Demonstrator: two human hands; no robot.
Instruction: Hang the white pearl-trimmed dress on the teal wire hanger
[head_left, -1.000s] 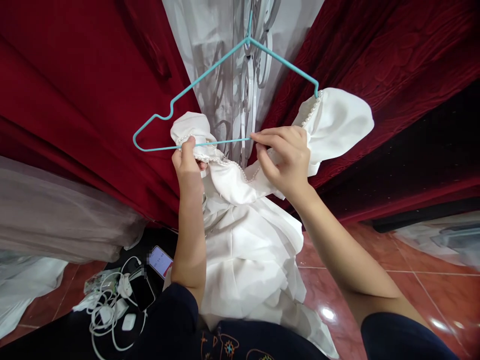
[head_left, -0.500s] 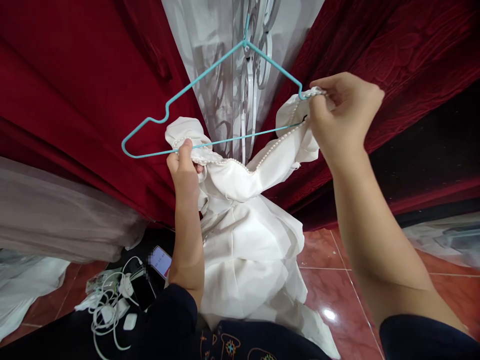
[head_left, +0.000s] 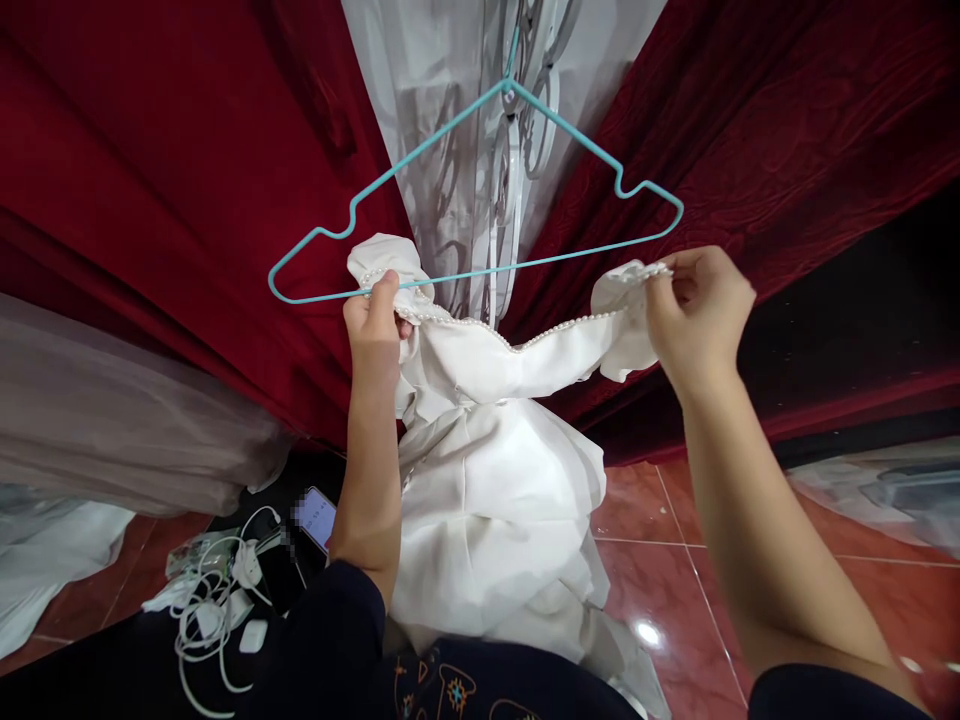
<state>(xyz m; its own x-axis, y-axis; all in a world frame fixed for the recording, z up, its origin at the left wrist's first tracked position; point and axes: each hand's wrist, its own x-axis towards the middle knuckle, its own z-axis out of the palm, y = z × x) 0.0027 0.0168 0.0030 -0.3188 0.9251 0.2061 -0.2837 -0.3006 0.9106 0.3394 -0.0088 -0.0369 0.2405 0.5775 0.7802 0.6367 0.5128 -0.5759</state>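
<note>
A teal wire hanger [head_left: 480, 190] hangs in front of white patterned curtain fabric. A white dress [head_left: 495, 480] with a pearl-trimmed neckline droops below it. My left hand [head_left: 375, 325] pinches the dress's left shoulder against the hanger's bottom bar. My right hand [head_left: 697, 315] is closed on the right shoulder ruffle, which is off the hanger, below its right end. The skirt falls between my arms toward my lap.
Dark red velvet drapes [head_left: 150, 180] hang on both sides. A grey sheer fabric [head_left: 112, 430] lies at left. A phone [head_left: 319, 517] and tangled white cables and chargers [head_left: 217, 610] sit on the floor at lower left. Glossy red tiles [head_left: 652, 560] are at right.
My right hand pulled the right shoulder off the hanger's right end and dropped below it, stretching the neckline out. The hanger swung back. My left hand stayed put.
</note>
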